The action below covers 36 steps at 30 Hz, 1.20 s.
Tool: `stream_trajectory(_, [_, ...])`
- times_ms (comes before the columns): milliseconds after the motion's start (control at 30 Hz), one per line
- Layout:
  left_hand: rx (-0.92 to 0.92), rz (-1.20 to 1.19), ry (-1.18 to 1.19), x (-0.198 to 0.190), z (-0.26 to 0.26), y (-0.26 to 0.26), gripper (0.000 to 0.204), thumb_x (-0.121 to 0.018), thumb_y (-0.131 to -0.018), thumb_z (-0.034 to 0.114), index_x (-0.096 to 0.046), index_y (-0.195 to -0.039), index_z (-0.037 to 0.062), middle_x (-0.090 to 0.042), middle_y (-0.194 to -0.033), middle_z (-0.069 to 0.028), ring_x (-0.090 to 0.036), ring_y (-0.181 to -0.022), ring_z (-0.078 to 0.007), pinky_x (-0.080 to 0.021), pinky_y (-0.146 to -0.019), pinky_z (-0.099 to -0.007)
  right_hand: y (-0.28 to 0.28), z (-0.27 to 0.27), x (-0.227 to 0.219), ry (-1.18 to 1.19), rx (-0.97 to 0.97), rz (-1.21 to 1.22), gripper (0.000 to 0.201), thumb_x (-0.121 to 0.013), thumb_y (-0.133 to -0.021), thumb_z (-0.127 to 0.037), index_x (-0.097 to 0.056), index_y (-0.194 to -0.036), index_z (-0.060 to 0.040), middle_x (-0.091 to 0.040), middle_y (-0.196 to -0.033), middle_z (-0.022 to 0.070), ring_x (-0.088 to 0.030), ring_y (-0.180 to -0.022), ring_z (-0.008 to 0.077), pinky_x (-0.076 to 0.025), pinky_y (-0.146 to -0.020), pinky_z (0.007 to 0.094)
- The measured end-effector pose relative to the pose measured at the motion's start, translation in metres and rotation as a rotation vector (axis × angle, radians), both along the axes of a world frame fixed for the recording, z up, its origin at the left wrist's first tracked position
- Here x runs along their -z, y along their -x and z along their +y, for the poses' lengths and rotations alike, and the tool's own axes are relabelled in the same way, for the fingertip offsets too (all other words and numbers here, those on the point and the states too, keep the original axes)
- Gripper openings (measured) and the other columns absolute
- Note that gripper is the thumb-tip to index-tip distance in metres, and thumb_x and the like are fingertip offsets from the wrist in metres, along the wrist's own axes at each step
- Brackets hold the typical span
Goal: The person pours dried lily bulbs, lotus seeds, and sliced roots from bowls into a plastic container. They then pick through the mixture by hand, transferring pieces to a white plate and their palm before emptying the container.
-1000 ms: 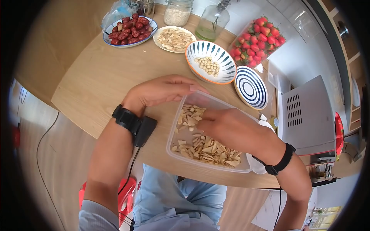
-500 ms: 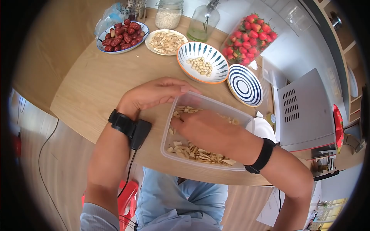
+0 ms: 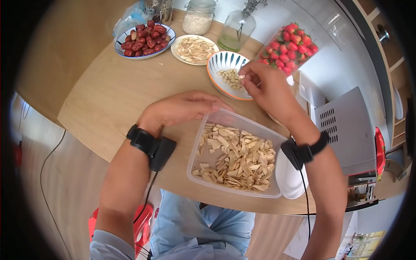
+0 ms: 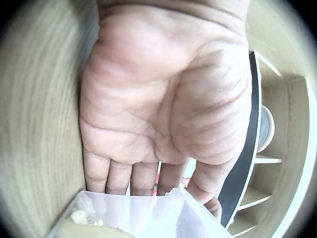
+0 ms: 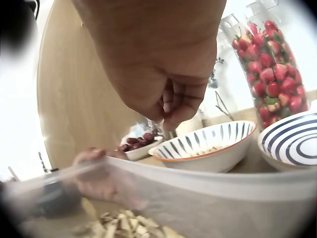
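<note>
A clear plastic container (image 3: 193, 172) holds many thin, dried, pale slices (image 3: 247, 162). My left hand (image 3: 184, 108) grips its far left corner, with the thumb at the rim and the fingers behind the wall, as the left wrist view (image 4: 163, 99) shows. Over the right side of a striped bowl (image 3: 216, 86) with an orange rim, my right hand (image 3: 271, 89) pinches a small pale piece (image 3: 242, 77) between thumb and fingertips. Several round cream-coloured seeds (image 3: 229, 78) lie in that bowl. In the right wrist view the pinching fingertips (image 5: 173, 119) are above the bowl's rim.
Behind stand a plate of red dates (image 3: 147, 41), a plate of pale slices (image 3: 195, 50), a jar (image 3: 197, 21), a glass vase (image 3: 236, 32) and a clear container of strawberries (image 3: 288, 47). A blue-ringed plate (image 5: 297, 144) is right of the bowl. A white lid-like object (image 3: 291, 182) adjoins the container.
My right hand has left the slices in the container and moved up and away to the striped bowl, now pinching a small pale piece. My left hand stays at the container's corner.
</note>
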<state>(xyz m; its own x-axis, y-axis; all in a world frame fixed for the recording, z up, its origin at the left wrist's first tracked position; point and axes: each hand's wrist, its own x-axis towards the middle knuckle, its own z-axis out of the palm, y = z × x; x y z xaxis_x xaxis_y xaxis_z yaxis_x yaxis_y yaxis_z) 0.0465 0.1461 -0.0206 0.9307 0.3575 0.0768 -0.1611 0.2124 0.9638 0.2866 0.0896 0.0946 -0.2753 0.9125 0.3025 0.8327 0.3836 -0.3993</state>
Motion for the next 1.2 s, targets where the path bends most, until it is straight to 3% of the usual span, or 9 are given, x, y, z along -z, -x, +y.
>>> stream_trajectory(100, [-0.021,0.031,-0.001,-0.002,0.000,0.001,0.043,-0.060,-0.109,0.034,-0.067,-0.139,0.0039,-0.070,-0.132,-0.0050,-0.062,-0.122,-0.0135,-0.048,-0.105,-0.0311,-0.010,0.017,0.016,-0.051,0.014,-0.141,0.017,-0.067,-0.094,-0.003,-0.067,-0.111,-0.0011,-0.068,-0.083,0.0181,-0.070,-0.073,0.0307,-0.054,-0.067,0.0399])
stream_trajectory(200, [-0.004,0.014,0.022,-0.007,-0.003,0.003,0.042,-0.058,-0.110,0.031,-0.066,-0.140,0.0019,-0.070,-0.134,-0.0066,-0.063,-0.123,-0.0137,-0.048,-0.106,-0.0311,0.016,-0.012,-0.007,-0.080,0.035,0.035,0.014,-0.068,-0.093,-0.001,-0.066,-0.106,0.0014,-0.068,-0.083,0.0185,-0.071,-0.076,0.0341,-0.055,-0.069,0.0430])
stream_trajectory(267, [-0.012,0.024,0.049,-0.009,-0.004,0.003,0.042,-0.057,-0.111,0.029,-0.065,-0.140,0.0006,-0.070,-0.135,-0.0070,-0.063,-0.123,-0.0132,-0.049,-0.107,-0.0305,0.028,-0.043,-0.016,-0.152,-0.309,-0.115,0.014,-0.068,-0.089,-0.001,-0.066,-0.103,0.0018,-0.069,-0.087,0.0182,-0.072,-0.079,0.0352,-0.058,-0.071,0.0440])
stream_trajectory(367, [-0.046,0.067,0.086,-0.011,-0.006,0.004,0.042,-0.057,-0.111,0.028,-0.065,-0.141,-0.0006,-0.069,-0.136,-0.0069,-0.063,-0.123,-0.0125,-0.049,-0.107,-0.0297,0.046,-0.071,-0.002,0.058,-0.508,-0.448,0.015,-0.067,-0.085,-0.001,-0.067,-0.100,0.0021,-0.070,-0.090,0.0183,-0.073,-0.080,0.0338,-0.060,-0.070,0.0421])
stream_trajectory(567, [0.002,-0.011,0.072,-0.009,-0.004,0.003,0.043,-0.057,-0.111,0.028,-0.064,-0.142,-0.0010,-0.068,-0.139,-0.0078,-0.062,-0.125,-0.0124,-0.048,-0.108,-0.0284,0.050,-0.060,0.042,-0.063,-0.443,-0.704,0.014,-0.064,-0.085,-0.004,-0.068,-0.098,0.0009,-0.067,-0.101,0.0139,-0.072,-0.088,0.0292,-0.060,-0.070,0.0379])
stream_trajectory(733, [0.019,-0.040,0.101,-0.011,-0.006,0.002,0.045,-0.057,-0.111,0.029,-0.063,-0.142,-0.0020,-0.068,-0.140,-0.0089,-0.062,-0.126,-0.0126,-0.048,-0.108,-0.0279,0.048,-0.055,0.044,-0.002,-0.441,-0.643,0.016,-0.063,-0.086,-0.005,-0.068,-0.100,-0.0004,-0.067,-0.102,0.0150,-0.072,-0.090,0.0291,-0.060,-0.072,0.0386])
stream_trajectory(833, [0.042,-0.032,0.085,-0.007,-0.002,0.001,0.049,-0.058,-0.110,0.029,-0.059,-0.143,-0.0067,-0.063,-0.146,-0.0153,-0.057,-0.138,-0.0213,-0.042,-0.119,-0.0353,0.050,-0.059,0.038,0.029,-0.436,-0.648,0.018,-0.063,-0.087,-0.005,-0.068,-0.103,-0.0007,-0.067,-0.103,0.0154,-0.072,-0.091,0.0291,-0.060,-0.073,0.0392])
stream_trajectory(967, [0.027,-0.010,0.119,-0.007,-0.002,0.001,0.048,-0.059,-0.110,0.029,-0.060,-0.143,-0.0063,-0.064,-0.145,-0.0153,-0.058,-0.137,-0.0212,-0.043,-0.118,-0.0353,0.047,-0.062,0.037,-0.009,-0.443,-0.648,0.019,-0.062,-0.088,-0.004,-0.067,-0.106,-0.0008,-0.067,-0.103,0.0143,-0.072,-0.091,0.0292,-0.060,-0.073,0.0393])
stream_trajectory(1200, [-0.073,0.097,0.052,-0.002,0.000,0.004,0.049,-0.061,-0.109,0.031,-0.061,-0.143,-0.0050,-0.066,-0.142,-0.0135,-0.060,-0.132,-0.0204,-0.045,-0.115,-0.0353,0.030,-0.078,-0.009,-0.024,-0.356,-0.353,0.025,-0.067,-0.090,-0.003,-0.066,-0.115,-0.0015,-0.068,-0.099,0.0144,-0.070,-0.077,0.0332,-0.058,-0.069,0.0430])
